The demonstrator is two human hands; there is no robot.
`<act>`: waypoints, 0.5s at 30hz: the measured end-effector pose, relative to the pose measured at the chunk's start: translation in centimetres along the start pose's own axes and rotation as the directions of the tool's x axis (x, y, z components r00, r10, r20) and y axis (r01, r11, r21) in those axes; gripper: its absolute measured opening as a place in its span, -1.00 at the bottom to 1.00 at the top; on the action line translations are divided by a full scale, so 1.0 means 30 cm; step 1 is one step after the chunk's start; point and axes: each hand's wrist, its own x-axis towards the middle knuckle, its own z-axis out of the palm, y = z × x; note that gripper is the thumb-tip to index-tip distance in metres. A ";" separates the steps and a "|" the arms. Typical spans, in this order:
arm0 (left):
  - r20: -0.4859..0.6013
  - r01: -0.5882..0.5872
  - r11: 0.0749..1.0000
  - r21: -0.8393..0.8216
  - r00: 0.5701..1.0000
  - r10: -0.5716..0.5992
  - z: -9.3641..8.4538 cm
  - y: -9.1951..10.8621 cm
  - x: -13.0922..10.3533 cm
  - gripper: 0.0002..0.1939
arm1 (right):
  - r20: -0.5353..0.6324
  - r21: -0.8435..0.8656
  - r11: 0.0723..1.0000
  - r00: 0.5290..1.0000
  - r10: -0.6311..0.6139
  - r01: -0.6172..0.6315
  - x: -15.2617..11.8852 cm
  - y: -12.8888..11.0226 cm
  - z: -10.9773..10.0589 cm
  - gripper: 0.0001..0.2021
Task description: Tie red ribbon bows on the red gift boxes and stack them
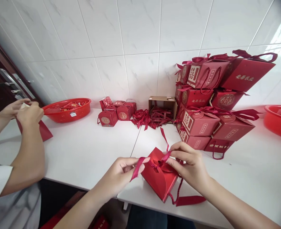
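Note:
In front of me on the white table lies a red gift box (160,178) with folded petal flaps on top and a twisted cord handle. A dark red ribbon (138,168) crosses over the middle of its top. One end is pinched between the thumb and fingers of my left hand (125,173), at the box's left side. My right hand (189,163) pinches the ribbon at the upper right of the box, above the knot. A ribbon tail stands up behind the box, and another lies on the table at its lower right.
Stacked red gift boxes (202,122) with ribbons stand at the right. Loose ribbons (142,118) lie beside an open cardboard box (163,103) at the wall. Small red boxes (109,118) and a red plastic basket (70,116) are farther left. Another person's hands (29,113) handle a red box.

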 end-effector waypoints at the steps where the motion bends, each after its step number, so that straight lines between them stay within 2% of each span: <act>1: -0.053 -0.045 0.996 0.074 0.997 0.049 0.023 0.006 -0.006 -0.68 | 0.006 0.036 0.999 1.000 -0.003 0.002 0.006 -0.008 0.008 -0.89; 3: -0.121 -0.149 0.958 0.244 0.976 0.183 0.062 0.009 -0.011 -0.72 | -0.022 0.084 0.996 1.000 -0.004 0.006 0.014 -0.018 0.028 -0.84; 5: -0.155 -0.239 0.874 0.423 0.931 0.329 0.090 0.000 -0.008 -0.75 | -0.095 0.099 0.995 0.995 0.011 -0.001 0.018 -0.021 0.050 -0.79; 7: -0.172 -0.282 0.789 0.546 0.884 0.435 0.107 -0.017 0.001 -0.76 | -0.123 0.121 0.990 0.989 0.084 -0.069 0.018 -0.020 0.066 -0.80; 9: -0.199 -0.282 0.737 0.614 0.849 0.490 0.116 -0.038 0.011 -0.78 | -0.033 0.181 0.962 0.976 0.213 -0.204 0.018 -0.018 0.075 -0.83; 11: -0.220 -0.270 0.685 0.677 0.814 0.538 0.121 -0.057 0.018 -0.78 | 0.140 0.250 0.901 0.934 0.329 -0.355 0.018 -0.018 0.079 -0.81; 13: -0.211 -0.252 0.604 0.756 0.780 0.589 0.126 -0.072 0.022 -0.74 | 0.286 0.300 0.836 0.880 0.380 -0.458 0.020 -0.017 0.082 -0.79; 15: -0.168 -0.244 0.516 0.821 0.761 0.626 0.131 -0.081 0.022 -0.65 | 0.369 0.327 0.791 0.840 0.398 -0.518 0.024 -0.018 0.085 -0.82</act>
